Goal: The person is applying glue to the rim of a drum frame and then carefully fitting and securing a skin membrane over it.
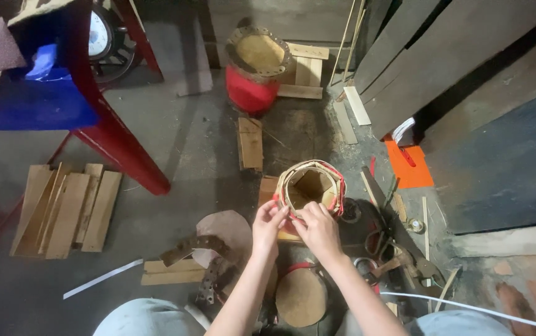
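Note:
A small open-topped drum shell (312, 184) of tan hide and wood with a red band stands on the floor in front of me. My left hand (268, 225) pinches its near rim at the left, fingers closed on the edge. Right beside it, my right hand (319, 230) grips the same near rim. A round tan hide disc (300, 297) lies between my knees below the hands. A larger red drum (255, 68) with a hide top stands further back.
Wooden slats (69, 208) lie stacked at the left beside a red metal frame leg (118, 146). Planks lean at the right wall. An orange sheet (408, 167), pliers and small tools (398, 255) lie at the right. A white strip (101, 278) lies on the concrete floor.

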